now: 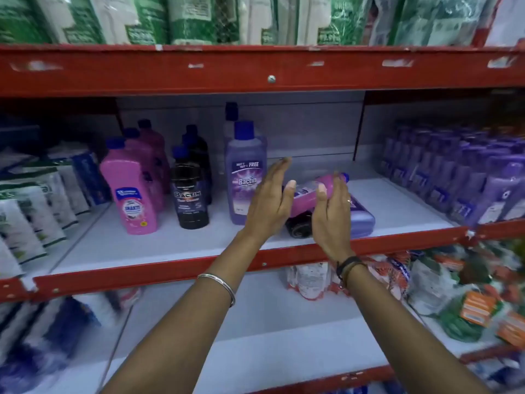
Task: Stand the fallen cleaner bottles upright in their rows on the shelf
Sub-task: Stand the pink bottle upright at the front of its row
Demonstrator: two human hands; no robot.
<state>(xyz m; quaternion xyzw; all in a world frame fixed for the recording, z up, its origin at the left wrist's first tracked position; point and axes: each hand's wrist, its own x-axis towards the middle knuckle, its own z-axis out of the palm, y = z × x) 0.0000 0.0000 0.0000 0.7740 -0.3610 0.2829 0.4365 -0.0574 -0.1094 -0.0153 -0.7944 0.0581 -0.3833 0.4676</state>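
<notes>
Hands both up at the middle shelf (176,245), palms facing each other, fingers straight and spread wide, nothing held. Left hand (270,200) sits just in front of the upright purple bottle (245,177); right hand (331,214) is to the right of it, w/ a ring and dark wrist bands. Bangle (220,288) on left forearm. Btwn the hands: pile of fallen bottles. Pink bottle (311,194) lies tilted on top, blue cap pointing back-right, resting on a black bottle (298,227) lying w/ its base toward the shelf edge, and beside a purple bottle on its side (362,220). Right thumb looks very near the pink one, touching or not – cannot tell. Upright rows to the left: pink bottles (133,191), then black bottles (190,194), all blue caps. Far right, packed rows of small purple bottles (454,177), blurry. Green-white packs (199,18) on shelf above.
</notes>
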